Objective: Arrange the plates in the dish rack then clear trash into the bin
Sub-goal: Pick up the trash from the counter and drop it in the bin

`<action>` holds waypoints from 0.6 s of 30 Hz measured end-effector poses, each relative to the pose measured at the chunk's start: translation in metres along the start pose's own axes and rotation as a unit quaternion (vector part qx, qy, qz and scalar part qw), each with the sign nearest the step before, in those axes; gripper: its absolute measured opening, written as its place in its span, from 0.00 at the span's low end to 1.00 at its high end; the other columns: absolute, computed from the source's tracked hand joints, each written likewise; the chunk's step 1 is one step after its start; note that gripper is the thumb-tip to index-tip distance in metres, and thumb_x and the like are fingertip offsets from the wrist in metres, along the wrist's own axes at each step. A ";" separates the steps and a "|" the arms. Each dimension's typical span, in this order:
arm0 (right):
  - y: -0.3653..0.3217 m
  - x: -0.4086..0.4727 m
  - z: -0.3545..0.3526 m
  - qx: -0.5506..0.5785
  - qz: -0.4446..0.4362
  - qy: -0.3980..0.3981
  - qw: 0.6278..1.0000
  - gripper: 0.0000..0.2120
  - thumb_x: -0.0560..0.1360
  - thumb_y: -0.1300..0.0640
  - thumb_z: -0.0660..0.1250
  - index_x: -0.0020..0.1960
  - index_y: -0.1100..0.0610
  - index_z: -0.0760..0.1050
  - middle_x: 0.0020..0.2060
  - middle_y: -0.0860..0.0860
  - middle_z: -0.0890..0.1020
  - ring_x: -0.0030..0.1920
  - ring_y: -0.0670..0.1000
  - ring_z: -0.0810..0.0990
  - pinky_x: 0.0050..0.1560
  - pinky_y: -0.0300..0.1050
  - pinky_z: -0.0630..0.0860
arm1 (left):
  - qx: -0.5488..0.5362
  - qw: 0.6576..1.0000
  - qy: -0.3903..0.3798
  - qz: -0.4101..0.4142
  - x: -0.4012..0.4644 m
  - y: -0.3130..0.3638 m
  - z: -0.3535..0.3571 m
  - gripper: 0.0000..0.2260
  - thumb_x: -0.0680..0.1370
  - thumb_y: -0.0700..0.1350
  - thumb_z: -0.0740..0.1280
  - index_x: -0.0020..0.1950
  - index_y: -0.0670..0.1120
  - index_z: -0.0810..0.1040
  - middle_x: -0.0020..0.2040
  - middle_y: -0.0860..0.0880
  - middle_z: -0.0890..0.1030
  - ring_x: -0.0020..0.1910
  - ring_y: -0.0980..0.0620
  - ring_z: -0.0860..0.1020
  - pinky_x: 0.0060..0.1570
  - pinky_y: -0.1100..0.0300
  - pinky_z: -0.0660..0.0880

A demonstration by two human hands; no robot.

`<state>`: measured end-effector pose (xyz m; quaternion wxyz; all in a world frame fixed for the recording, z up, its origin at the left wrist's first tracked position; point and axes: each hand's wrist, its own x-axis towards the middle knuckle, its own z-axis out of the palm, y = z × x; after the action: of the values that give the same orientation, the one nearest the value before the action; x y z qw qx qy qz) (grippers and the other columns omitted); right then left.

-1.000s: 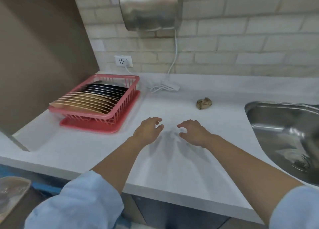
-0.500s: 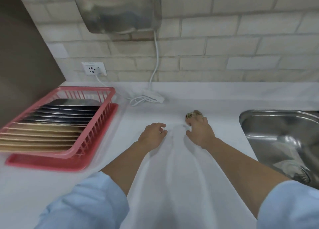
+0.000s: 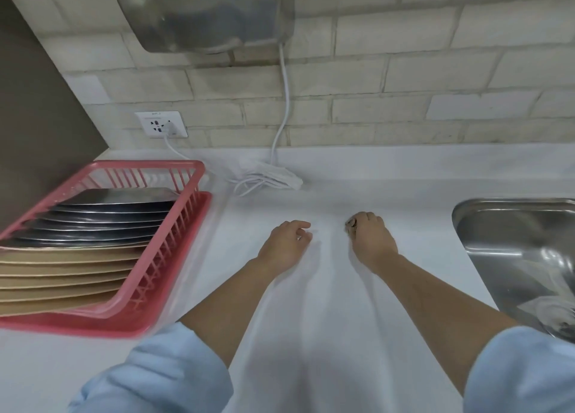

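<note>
A pink dish rack (image 3: 186, 213) stands on the left of the white counter (image 3: 311, 303). Several plates stand on edge in the rack: dark metal plates (image 3: 102, 222) at the back, tan plates (image 3: 62, 275) at the front. My right hand (image 3: 370, 241) curls round a small brownish crumpled piece of trash (image 3: 351, 224) in the middle of the counter; only a sliver of the trash shows past my fingers. Beside it, my left hand (image 3: 287, 244) hovers just over the counter with fingers loosely curled, holding nothing.
A steel sink (image 3: 522, 257) is set into the counter at the right. A coiled white cable (image 3: 264, 180) lies at the back, running to a wall socket (image 3: 161, 124) and a steel hand dryer (image 3: 211, 11). A dark panel (image 3: 34, 117) stands at the left.
My right hand reached forward to the crumpled trash and closed round it. The view moved in closer to the counter. My left hand stayed beside it.
</note>
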<state>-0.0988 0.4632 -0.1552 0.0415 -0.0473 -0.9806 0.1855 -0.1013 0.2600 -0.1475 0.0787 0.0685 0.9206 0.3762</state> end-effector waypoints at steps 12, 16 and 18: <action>-0.067 -0.079 -0.002 0.408 0.004 -0.006 0.913 0.19 0.70 0.65 0.71 0.55 0.51 0.68 0.55 0.51 0.67 0.50 0.48 0.73 0.41 0.27 0.68 | -0.179 0.980 0.059 -0.056 -0.073 -0.009 -0.011 0.21 0.81 0.56 0.61 0.71 0.48 0.69 0.61 0.48 0.76 0.56 0.49 0.79 0.55 0.58 0.74; -0.099 -0.127 -0.011 0.450 -0.018 -0.105 0.887 0.22 0.68 0.65 0.74 0.54 0.55 0.66 0.51 0.55 0.75 0.43 0.51 0.75 0.41 0.41 0.73 | -0.269 0.958 0.016 -0.102 -0.133 -0.008 -0.023 0.22 0.80 0.62 0.60 0.69 0.52 0.67 0.56 0.52 0.79 0.49 0.47 0.83 0.44 0.58 0.75; -0.114 -0.146 -0.013 0.452 -0.022 -0.133 0.882 0.20 0.67 0.62 0.76 0.50 0.55 0.67 0.46 0.55 0.78 0.41 0.51 0.76 0.44 0.45 0.74 | -0.271 0.959 -0.014 -0.078 -0.160 -0.013 -0.030 0.17 0.81 0.59 0.59 0.60 0.48 0.74 0.46 0.51 0.80 0.42 0.46 0.80 0.40 0.56 0.73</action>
<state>0.0385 0.3464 -0.1110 -0.0678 0.0237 -0.7874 0.6123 0.0482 0.2011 -0.1202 0.1361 -0.0219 0.7855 0.6033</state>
